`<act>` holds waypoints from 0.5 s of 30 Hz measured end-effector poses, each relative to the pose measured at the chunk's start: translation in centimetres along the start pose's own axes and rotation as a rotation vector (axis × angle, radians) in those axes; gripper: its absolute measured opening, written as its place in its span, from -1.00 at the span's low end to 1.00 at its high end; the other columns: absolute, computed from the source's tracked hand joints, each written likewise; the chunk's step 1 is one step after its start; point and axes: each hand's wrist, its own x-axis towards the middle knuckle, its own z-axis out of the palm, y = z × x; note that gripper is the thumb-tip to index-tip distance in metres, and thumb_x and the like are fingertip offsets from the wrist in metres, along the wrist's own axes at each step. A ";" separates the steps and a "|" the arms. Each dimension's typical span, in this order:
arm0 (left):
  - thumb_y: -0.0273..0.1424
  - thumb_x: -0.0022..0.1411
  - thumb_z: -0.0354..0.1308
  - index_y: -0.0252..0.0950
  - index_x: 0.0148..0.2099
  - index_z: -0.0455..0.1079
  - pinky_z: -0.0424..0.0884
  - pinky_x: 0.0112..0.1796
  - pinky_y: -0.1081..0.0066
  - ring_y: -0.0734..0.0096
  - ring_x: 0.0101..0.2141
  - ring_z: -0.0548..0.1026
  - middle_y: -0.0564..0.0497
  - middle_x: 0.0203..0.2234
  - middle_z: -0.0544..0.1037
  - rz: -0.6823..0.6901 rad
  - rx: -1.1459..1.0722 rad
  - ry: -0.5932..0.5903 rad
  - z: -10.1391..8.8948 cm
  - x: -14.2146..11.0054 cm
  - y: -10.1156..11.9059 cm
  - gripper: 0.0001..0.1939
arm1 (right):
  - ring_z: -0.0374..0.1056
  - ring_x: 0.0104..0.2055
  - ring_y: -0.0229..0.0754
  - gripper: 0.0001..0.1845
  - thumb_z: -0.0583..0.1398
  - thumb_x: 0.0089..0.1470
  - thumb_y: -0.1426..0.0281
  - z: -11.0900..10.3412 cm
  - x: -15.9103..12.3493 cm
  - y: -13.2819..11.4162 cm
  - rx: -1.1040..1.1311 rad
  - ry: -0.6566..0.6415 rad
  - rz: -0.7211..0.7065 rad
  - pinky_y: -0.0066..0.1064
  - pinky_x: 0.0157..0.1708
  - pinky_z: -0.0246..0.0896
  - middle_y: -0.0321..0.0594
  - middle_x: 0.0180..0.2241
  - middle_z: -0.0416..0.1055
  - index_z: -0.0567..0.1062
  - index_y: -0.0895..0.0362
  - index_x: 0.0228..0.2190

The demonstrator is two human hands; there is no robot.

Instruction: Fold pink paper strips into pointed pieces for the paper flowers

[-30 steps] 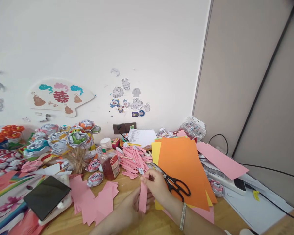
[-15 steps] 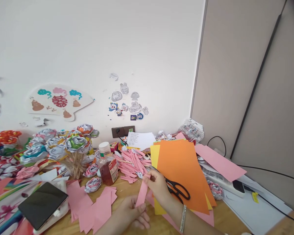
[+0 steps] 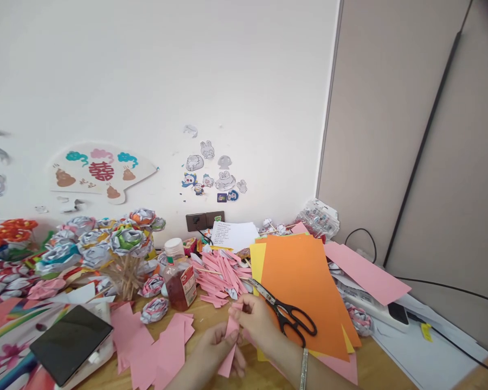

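Pink paper strip (image 3: 227, 352), one: pinched by left hand (image 3: 219, 346) and right hand (image 3: 255, 318) above the worktop (image 3: 376, 365).
Hazards: uneven pull could tear or skew the strip; a right-hand swing could knock the scissors (image 3: 282, 309) on the orange paper (image 3: 295, 265). Writing: red 囍 on the fan cutout (image 3: 100, 172); bottle label (image 3: 188, 283) and note sheet (image 3: 244, 233) illegible.

Open table (image 3: 204, 318) lies between bottle (image 3: 179, 288) and left hand (image 3: 216, 346), while scissors (image 3: 283, 309) crowd the right hand (image 3: 257, 320).
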 end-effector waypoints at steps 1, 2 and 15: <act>-0.04 -0.06 0.12 -0.29 -0.45 0.21 0.19 -0.68 0.55 0.44 -0.73 0.44 0.04 -0.76 0.51 0.014 0.015 0.005 -0.1 0.0 0.0 -0.60 | 0.04 -0.58 -0.34 -0.82 0.16 -0.17 0.38 0.1 0.0 0.1 -0.004 0.007 -0.002 -0.52 -0.57 -0.06 -0.41 -0.67 0.10 0.25 0.15 -0.67; -0.02 -0.07 0.12 -0.29 -0.46 0.20 0.18 -0.68 0.55 0.45 -0.74 0.43 0.05 -0.78 0.50 0.010 0.024 0.002 -0.1 0.1 0.1 -0.59 | 0.04 -0.58 -0.34 -0.82 0.16 -0.18 0.38 0.2 0.0 0.1 -0.013 0.016 -0.010 -0.52 -0.57 -0.06 -0.41 -0.67 0.09 0.26 0.16 -0.67; 0.03 -0.12 0.11 -0.28 -0.46 0.19 0.20 -0.71 0.53 0.44 -0.79 0.39 0.08 -0.82 0.47 0.043 0.081 0.010 -0.8 0.5 0.4 -0.54 | 0.03 -0.67 -0.37 -0.71 0.08 -0.01 0.20 0.3 -0.2 1.3 0.141 -0.137 -0.018 -0.55 -0.67 -0.05 -0.40 -0.63 0.17 0.37 0.14 -0.31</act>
